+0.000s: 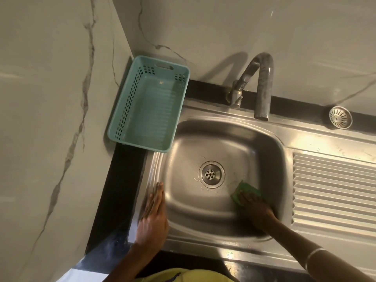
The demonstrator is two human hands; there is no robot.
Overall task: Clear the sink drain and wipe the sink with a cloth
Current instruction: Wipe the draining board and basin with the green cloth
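Progress: you appear past the drain step and into the wiping step; judged from the layout alone, the first half looks done and the second is under way.
Stainless steel sink basin (203, 206): the largest task item, set into the black tabletop (120, 180). Its floor shows scattered water droplets around the drain, so wiping of the basin is not finished; walls look dull but free of visible debris.
Ribbed steel draining board (333, 190): to the right of the basin, no cloth on it; you cannot tell whether it has been wiped.
Teal perforated plastic basket (130, 110): rests in the left corner, its near right corner overhanging the sink's rim; nothing visible inside.
Curved grey metal tap (262, 82): spout over the basin's far edge, no water running.
Your left hand (152, 218): grip open, fingers straight and flat on the sink's left rim, holding nothing; reads as bracing.
Your right hand (256, 208): inside the basin at its right side, grip spread flat, fingers pressing down on the cloth.
Green folded cloth (244, 189): on the basin floor, just right of the drain, partly under your right fingers.
Round steel drain opening (211, 174): centre of basin floor, holes look unobstructed.
Round slotted steel strainer (340, 117): lies out of the drain, on the tabletop strip behind the draining board, well apart from the basin.
Remaining: the rest of the basin, possibly refitting the strainer.
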